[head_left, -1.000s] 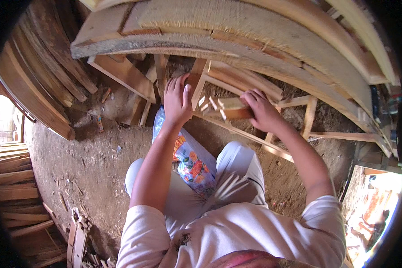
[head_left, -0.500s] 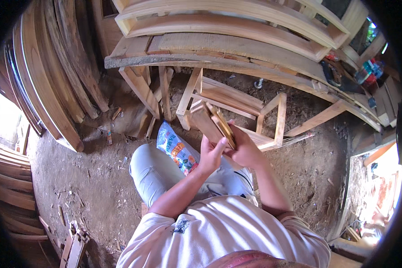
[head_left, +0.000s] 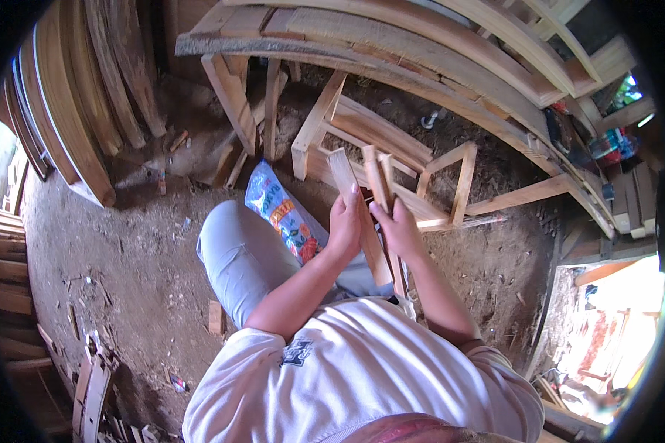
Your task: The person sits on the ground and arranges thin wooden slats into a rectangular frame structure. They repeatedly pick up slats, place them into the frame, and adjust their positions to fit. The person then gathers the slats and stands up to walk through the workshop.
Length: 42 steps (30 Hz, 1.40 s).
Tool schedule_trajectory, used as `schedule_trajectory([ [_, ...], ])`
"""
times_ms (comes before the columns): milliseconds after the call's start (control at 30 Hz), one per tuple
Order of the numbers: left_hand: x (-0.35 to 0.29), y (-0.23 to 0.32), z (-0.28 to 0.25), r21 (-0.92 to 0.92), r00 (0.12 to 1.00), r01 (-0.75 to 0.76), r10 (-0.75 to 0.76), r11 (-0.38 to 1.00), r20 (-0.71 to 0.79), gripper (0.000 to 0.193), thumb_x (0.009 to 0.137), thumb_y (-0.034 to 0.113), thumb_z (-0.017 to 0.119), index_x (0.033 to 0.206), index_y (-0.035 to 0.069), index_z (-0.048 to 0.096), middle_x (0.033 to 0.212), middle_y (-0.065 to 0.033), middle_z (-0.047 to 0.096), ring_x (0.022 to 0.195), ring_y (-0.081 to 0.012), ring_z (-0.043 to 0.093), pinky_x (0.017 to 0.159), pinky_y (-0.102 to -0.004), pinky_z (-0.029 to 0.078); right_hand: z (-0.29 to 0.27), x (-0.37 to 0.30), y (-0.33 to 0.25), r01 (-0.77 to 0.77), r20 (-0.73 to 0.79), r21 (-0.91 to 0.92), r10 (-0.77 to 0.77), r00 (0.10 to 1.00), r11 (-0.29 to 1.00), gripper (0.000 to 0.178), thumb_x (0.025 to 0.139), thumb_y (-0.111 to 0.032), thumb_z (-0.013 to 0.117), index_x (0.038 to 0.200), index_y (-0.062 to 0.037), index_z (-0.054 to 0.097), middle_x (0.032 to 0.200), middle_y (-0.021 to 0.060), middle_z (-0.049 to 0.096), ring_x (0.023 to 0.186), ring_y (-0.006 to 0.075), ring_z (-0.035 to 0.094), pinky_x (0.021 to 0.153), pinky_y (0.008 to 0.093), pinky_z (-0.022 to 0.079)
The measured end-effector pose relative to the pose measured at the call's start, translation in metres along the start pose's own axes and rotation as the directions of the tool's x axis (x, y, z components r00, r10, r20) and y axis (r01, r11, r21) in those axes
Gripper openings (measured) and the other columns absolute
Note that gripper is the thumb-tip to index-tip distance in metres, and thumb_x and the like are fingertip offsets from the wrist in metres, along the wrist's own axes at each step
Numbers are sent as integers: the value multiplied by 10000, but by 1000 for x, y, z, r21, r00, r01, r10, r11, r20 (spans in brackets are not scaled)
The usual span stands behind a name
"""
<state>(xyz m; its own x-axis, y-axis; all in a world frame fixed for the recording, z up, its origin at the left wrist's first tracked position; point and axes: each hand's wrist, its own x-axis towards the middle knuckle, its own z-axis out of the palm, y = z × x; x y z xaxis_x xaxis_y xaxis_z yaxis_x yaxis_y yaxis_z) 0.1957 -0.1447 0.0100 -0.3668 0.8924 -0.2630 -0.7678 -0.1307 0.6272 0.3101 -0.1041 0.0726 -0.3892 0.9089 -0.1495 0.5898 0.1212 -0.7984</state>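
Over my lap, my left hand (head_left: 345, 224) is closed on a flat, pale wooden strip (head_left: 343, 171), which runs from above my fingers down toward my shirt. Close beside it, my right hand (head_left: 400, 230) grips a small bundle of narrow wooden strips (head_left: 375, 177). A thin dark gap parts the two lots of wood. Their lower ends reach down between my forearms. Against my bent left knee leans a blue printed plastic bag (head_left: 277, 210). Just beyond my hands stands a light wooden frame (head_left: 383, 142) on the ground.
A plank workbench (head_left: 325, 37) stretches across the far side, with a slatted wooden piece (head_left: 510, 52) on top. Tall boards (head_left: 66, 111) lean at the far left. Stacked planks (head_left: 7, 273) lie at the left edge. Wood scraps (head_left: 216, 317) litter the dirt floor (head_left: 140, 273).
My hands have drawn apart: the wood held together in one stack is now split, one strip in my left hand and the others in my right. The whole view has tilted downward.
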Motion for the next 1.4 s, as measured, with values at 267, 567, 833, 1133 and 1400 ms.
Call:
schedule_trajectory([
  [267,14,-5,-24,199,981,154,-127,968,-144,375,1050,408,535,1108,38,564,993,-90,653,755,-180,643,664,-327,526,-30,7,-17,-177,187,364,114,976,915,385,951,-331,714,1049,19,587,861,135,683,691,127,665,630,305,534],
  [567,11,-11,-12,-106,989,146,-147,984,-4,620,1089,543,262,1426,74,486,1225,-128,643,1005,-228,661,943,-371,531,29,20,8,-83,83,211,67,994,974,488,969,-375,661,1203,48,592,1140,239,684,1021,374,665,918,449,492],
  [833,22,-36,-40,120,998,57,-59,991,13,594,1087,542,295,1290,48,554,1089,-108,673,1013,-212,663,919,-357,538,55,19,20,135,-64,-263,-157,986,955,511,1008,-390,566,1221,73,533,1264,330,526,1228,492,447,1063,536,360],
  [1133,17,-4,-21,191,934,352,-357,916,-7,404,967,394,697,1102,21,619,987,-84,682,787,-148,657,690,-330,550,53,8,69,-72,17,810,99,995,582,503,1018,-427,592,1324,-28,579,1275,87,620,1161,143,575,1001,306,448],
  [1400,10,-13,-26,85,879,477,-473,875,-61,362,1086,301,474,1193,-18,608,1015,-105,664,895,-209,663,875,-373,534,43,1,78,-267,157,772,235,959,576,383,910,-177,730,1246,-20,637,1108,59,702,988,147,664,888,296,514],
])
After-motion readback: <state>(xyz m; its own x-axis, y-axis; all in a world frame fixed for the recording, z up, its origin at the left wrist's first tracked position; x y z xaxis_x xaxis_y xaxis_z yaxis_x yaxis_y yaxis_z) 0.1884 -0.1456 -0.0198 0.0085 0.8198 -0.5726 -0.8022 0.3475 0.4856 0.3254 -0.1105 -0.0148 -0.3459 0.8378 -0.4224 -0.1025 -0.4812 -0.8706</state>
